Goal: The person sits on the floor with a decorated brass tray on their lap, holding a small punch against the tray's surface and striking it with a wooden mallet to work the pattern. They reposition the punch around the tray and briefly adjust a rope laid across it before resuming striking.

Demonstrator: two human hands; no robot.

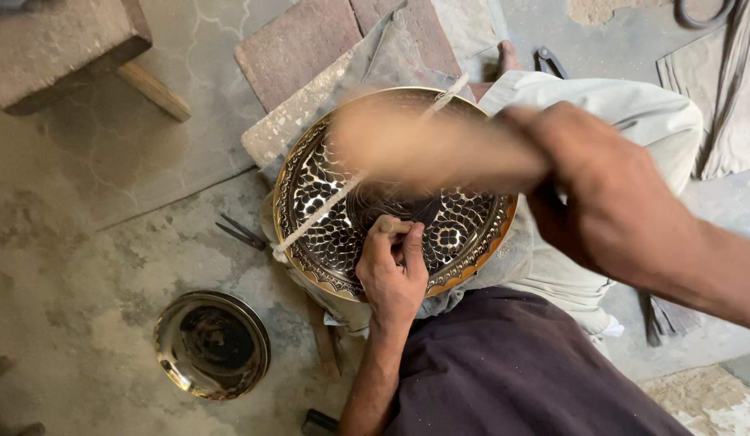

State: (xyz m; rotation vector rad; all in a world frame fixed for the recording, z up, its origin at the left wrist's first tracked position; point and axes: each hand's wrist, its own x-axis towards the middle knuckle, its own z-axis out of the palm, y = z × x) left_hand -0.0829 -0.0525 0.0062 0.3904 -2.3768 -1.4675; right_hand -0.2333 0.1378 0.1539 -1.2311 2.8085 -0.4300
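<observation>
Concrete floor [92,242]: hands chasing brass tray [310,186].

My brass tray [326,210] gleams gold, chased with a dark scale pattern; the plain brass bowl [212,345] near left mirrors brown, on grey floor [84,242].

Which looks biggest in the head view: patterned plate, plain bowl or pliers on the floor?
1. Patterned plate, clearly largest.
2. Plain bowl, though it lies farther from the camera, so the true gap is unsure.
3. Pliers, by far the smallest.
</observation>
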